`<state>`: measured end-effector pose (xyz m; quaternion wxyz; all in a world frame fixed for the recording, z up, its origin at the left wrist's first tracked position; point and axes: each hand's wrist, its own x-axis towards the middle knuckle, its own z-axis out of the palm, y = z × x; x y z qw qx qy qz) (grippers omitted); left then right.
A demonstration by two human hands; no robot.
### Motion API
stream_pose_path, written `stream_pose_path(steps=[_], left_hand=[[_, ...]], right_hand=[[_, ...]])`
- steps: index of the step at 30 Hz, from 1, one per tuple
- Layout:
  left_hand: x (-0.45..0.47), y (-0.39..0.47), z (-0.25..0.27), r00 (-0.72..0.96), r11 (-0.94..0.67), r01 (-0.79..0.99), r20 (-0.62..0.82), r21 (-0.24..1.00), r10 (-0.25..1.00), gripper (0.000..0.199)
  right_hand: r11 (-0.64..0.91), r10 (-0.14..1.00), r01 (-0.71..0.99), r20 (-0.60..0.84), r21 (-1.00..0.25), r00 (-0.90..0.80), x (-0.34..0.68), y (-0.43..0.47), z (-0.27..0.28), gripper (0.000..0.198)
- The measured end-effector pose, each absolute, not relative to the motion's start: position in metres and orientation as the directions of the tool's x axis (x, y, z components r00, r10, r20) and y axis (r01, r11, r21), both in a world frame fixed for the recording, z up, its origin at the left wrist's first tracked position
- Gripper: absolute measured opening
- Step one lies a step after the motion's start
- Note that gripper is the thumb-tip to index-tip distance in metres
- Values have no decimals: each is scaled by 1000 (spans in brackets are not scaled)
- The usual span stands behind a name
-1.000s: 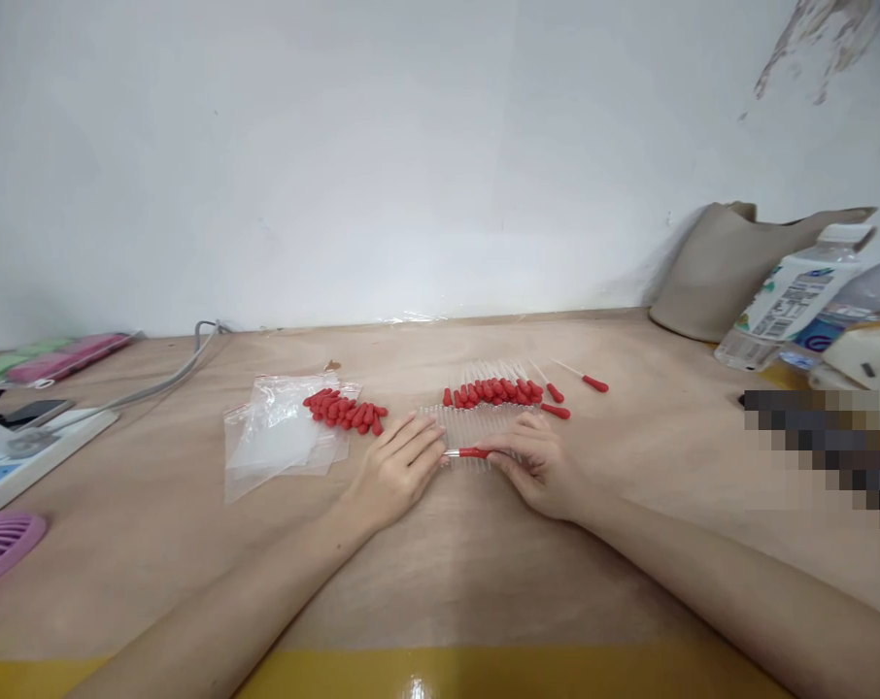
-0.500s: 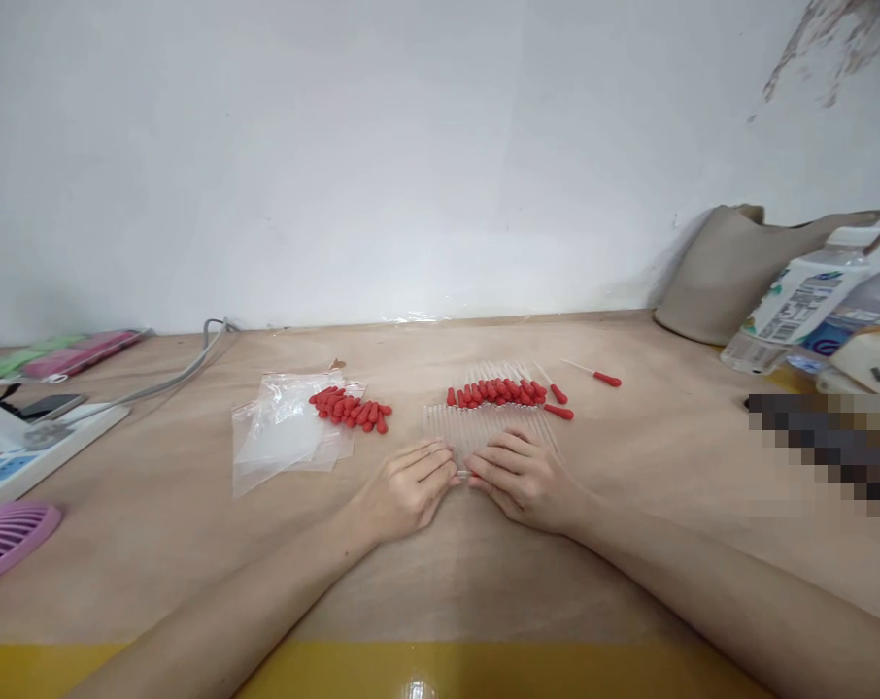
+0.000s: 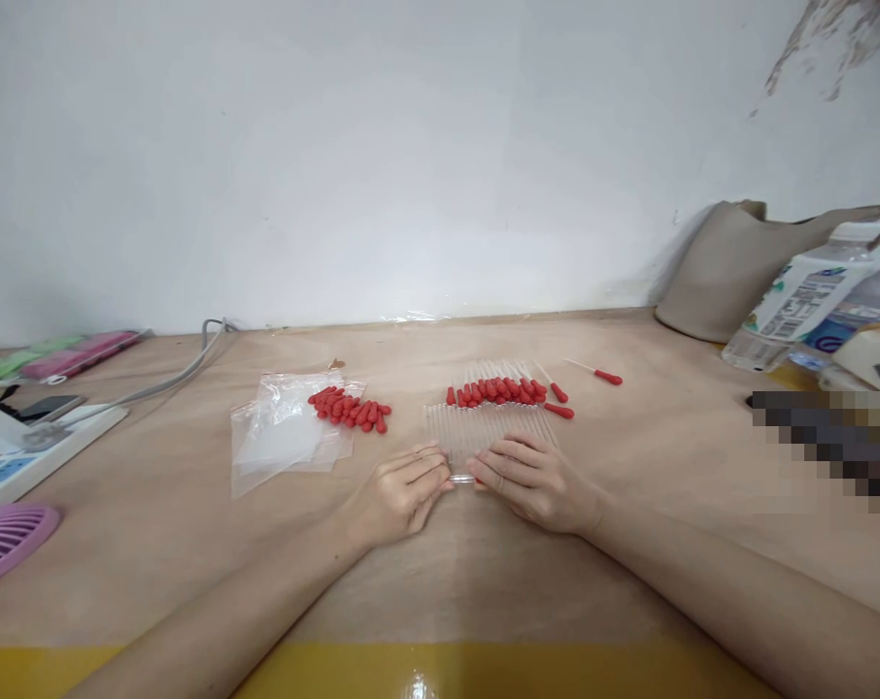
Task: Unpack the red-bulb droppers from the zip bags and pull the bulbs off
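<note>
My left hand (image 3: 409,492) has its fingers closed on one end of a clear glass dropper tube (image 3: 461,479), held level just above the table. On the tube's other end my right hand (image 3: 531,482) is closed, and a bit of red shows under its fingertips; the rest is covered. Just beyond my hands lies a row of clear glass tubes (image 3: 490,425), side by side. Behind them sit several droppers with red rubber bulbs (image 3: 499,390), their thin glass tips pointing at the wall. A loose pile of red rubber bulbs (image 3: 353,409) rests left of the row.
Clear zip bags (image 3: 284,442) lie partly under the bulb pile. One red-bulbed dropper (image 3: 607,377) lies apart at the right. Farther left are a power strip (image 3: 83,437) and a purple fan (image 3: 17,539); a plastic bottle (image 3: 796,301) leans at the far right.
My hands have drawn slightly apart, so more of the glass tube shows between them. The bulbs, bags and row of tubes stay where they were.
</note>
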<state>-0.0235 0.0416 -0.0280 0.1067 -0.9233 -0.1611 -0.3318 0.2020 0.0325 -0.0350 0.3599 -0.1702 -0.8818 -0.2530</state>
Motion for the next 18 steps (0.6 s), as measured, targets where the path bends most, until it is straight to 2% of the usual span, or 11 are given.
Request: stream_pose_path(steps=[7, 9, 11, 13, 16, 18], left_hand=[[-28, 42, -31, 720, -923, 370, 659, -102, 216, 15], [-36, 46, -30, 681, -903, 423, 684, -78, 260, 15], [-45, 53, -29, 594, -849, 526, 733, -42, 332, 15], [-53, 60, -28, 499, -771, 637, 762, 2, 414, 13], [-57, 68, -27, 415, -660, 749, 741, 51, 528, 17], [-56, 72, -28, 410, -625, 779, 712, 52, 570, 24]], right_hand=[[749, 145, 562, 741, 351, -655, 212, 26, -33, 21], [716, 191, 629, 783, 302, -593, 222, 29, -31, 18], [684, 294, 712, 833, 159, -468, 237, 36, -29, 16], [645, 443, 763, 840, -55, -314, 254, 47, -27, 19], [479, 669, 807, 739, -347, -79, 275, 62, -28, 21], [373, 775, 803, 632, -465, 5, 283, 69, -29, 21]])
